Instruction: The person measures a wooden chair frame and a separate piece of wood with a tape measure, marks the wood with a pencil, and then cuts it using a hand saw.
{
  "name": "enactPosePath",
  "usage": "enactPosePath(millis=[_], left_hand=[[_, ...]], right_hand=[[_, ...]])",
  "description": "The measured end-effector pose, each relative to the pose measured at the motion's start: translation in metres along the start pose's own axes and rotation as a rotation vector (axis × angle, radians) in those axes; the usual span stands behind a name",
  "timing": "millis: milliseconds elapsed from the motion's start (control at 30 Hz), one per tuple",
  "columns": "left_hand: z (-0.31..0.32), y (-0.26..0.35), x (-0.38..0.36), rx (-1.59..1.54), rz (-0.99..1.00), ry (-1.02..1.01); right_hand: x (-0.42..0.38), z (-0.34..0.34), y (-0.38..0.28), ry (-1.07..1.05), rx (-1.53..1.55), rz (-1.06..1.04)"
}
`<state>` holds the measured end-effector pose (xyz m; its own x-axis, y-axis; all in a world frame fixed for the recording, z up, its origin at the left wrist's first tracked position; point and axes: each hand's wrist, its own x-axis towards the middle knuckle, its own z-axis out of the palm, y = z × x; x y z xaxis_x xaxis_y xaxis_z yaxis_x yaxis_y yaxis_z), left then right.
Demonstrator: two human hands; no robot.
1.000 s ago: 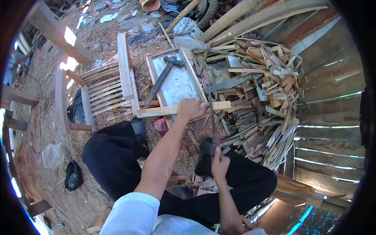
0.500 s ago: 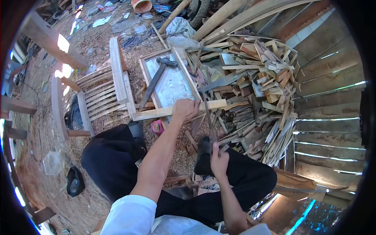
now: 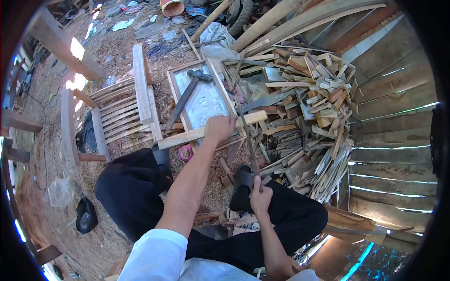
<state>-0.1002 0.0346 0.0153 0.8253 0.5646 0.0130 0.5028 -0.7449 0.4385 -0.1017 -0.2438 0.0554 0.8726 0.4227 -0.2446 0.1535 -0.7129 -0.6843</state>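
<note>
My left hand (image 3: 220, 129) is wrapped round a pale wooden strip (image 3: 183, 138), which lies across the near end of a wooden frame. In my right hand (image 3: 261, 195) is the handle end of a saw (image 3: 251, 150), seen nearly edge-on. Its thin dark blade crosses the strip just right of my left hand. Beneath the strip, the frame (image 3: 174, 89) holds a whitish panel (image 3: 206, 100). A hammer (image 3: 190, 93) rests on that panel, head away from me. Beside the frame's near corner sits a pink tape measure (image 3: 185, 152).
A slatted wooden chair (image 3: 122, 110) stands on the left. Wood offcuts (image 3: 323, 89) are heaped at the right, with a wide metal blade (image 3: 265, 100) lying at their edge. Plank walls (image 3: 393, 126) rise beyond. A black bag (image 3: 86, 215) lies on the shaving-covered ground.
My right hand has drawn slightly back toward me with the saw. The strip's right end sits a little higher in view, my left hand still gripping it.
</note>
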Motion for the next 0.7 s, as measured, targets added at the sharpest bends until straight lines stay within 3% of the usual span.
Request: enactPosePath(millis=[67, 133, 233, 467, 500, 633, 700], left_hand=[[0.003, -0.007, 0.006, 0.04, -0.009, 0.052], [-0.004, -0.004, 0.005, -0.001, -0.032, 0.018], [-0.001, -0.002, -0.002, -0.05, -0.044, -0.023], [-0.007, 0.004, -0.011, -0.048, -0.058, -0.099], [-0.009, 0.002, -0.007, -0.032, -0.054, -0.098], [-0.008, 0.007, -0.005, -0.058, -0.072, -0.158], [-0.008, 0.009, -0.005, -0.071, -0.11, -0.164]], right_hand=[[0.026, -0.001, 0.012, -0.009, 0.04, -0.041], [0.037, -0.026, 0.002, -0.165, 0.345, 0.189], [0.026, -0.069, -0.021, -0.348, 0.613, 0.202], [0.003, -0.096, -0.063, -0.255, 0.326, -0.204], [0.0, -0.099, -0.066, -0.279, 0.577, -0.093], [0.006, -0.067, -0.047, -0.199, 0.841, 0.007], [0.013, -0.042, -0.045, -0.135, 0.761, 0.024]])
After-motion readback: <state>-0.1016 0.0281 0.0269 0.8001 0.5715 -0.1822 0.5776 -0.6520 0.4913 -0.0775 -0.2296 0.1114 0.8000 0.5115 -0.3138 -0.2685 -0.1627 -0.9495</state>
